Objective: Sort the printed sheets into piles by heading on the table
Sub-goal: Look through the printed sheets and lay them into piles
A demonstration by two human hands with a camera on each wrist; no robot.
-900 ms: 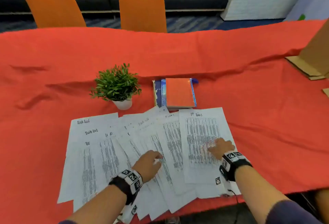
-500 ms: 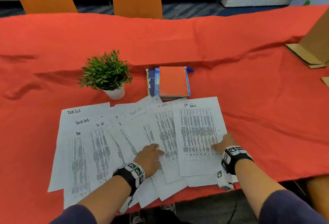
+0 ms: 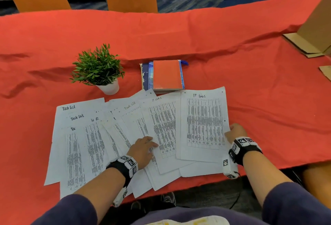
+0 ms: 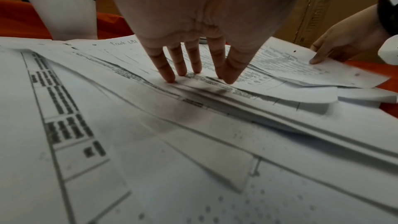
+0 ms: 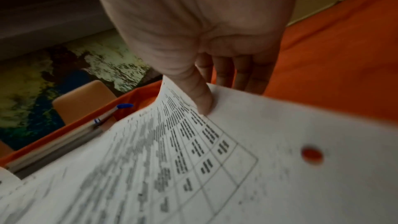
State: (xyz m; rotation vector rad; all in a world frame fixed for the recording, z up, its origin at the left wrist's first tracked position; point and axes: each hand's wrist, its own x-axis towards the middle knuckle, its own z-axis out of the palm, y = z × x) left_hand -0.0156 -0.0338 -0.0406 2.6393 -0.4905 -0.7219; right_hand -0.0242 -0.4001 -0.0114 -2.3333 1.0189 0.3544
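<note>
White IT Logs sheet (image 3: 204,122), heading away from the person, pinched at its right edge by the right hand (image 3: 236,132); left hand (image 3: 142,150) flat.

Most of the fanned printed sheets (image 3: 125,135) lie half buried under their neighbours, so several headings are covered or clipped; one shows only "Ta" (image 3: 72,129). The table print is too fine to read, and blurs badly in the right wrist view. Under the "IT Logs" sheet (image 3: 204,122), the right hand (image 3: 235,132) tucks its fingers out of sight, perhaps gripping the edge. The cardboard box (image 3: 315,28) runs off the right edge. The books (image 3: 167,76) hide most of a blue pen (image 3: 184,62).
</note>
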